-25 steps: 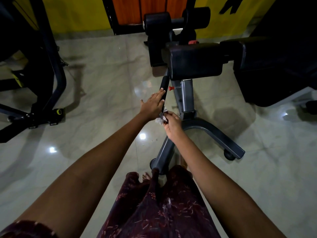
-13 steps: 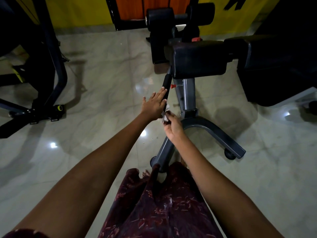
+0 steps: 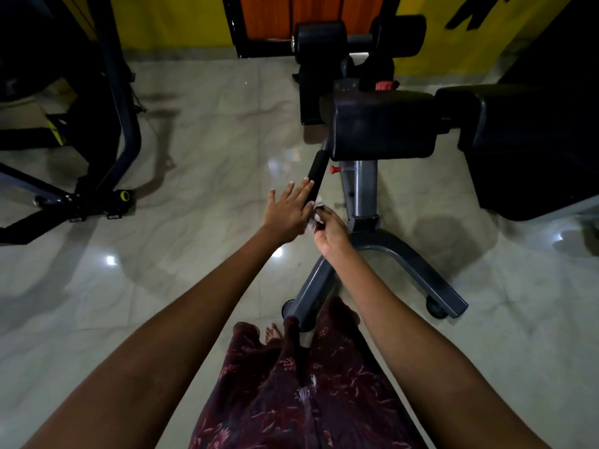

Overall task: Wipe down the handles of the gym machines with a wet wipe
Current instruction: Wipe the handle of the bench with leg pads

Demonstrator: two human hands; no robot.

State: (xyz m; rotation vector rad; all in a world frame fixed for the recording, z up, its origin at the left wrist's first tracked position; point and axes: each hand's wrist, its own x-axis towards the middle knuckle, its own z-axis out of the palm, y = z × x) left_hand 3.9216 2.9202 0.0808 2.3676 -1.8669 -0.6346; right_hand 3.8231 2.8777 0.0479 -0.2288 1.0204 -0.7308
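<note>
Handle (image 3: pixel 316 172), black foam, juts down-left from under the machine's dark pad (image 3: pixel 382 124), above the marble floor (image 3: pixel 201 131). Left hand (image 3: pixel 288 212) lies flat against its lower end, fingers straight and spread, tips touching the foam. Right hand (image 3: pixel 330 231) sits just beside it, fingers curled and pinching a crumpled white wipe (image 3: pixel 316 215) against the handle's base. Behind them stands the grey post (image 3: pixel 364 189) with its red knob (image 3: pixel 334 169), running down to the curved base (image 3: pixel 405 264). A maroon floral garment (image 3: pixel 308 390) fills the bottom of the view.
</note>
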